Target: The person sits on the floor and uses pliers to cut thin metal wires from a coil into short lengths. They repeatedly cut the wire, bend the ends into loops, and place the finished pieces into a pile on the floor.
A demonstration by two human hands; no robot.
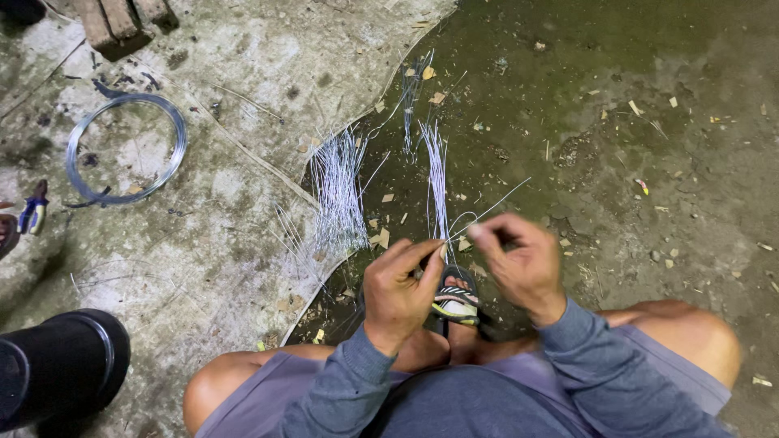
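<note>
I see my left hand (396,290) and right hand (519,261) both pinched shut on a thin bundle of cut wires (436,182), held upright just above my sandalled foot (456,302). Judging by the pile of cut wires (337,195) lying near on the ground, a fair share seems prepared already, while the wire coil (126,148) (well apart, to the left) looks far from used up. The surface is rough concrete floor (227,235), damp, dark and littered with chips on the right; pliers (34,209) lie at the left edge.
</note>
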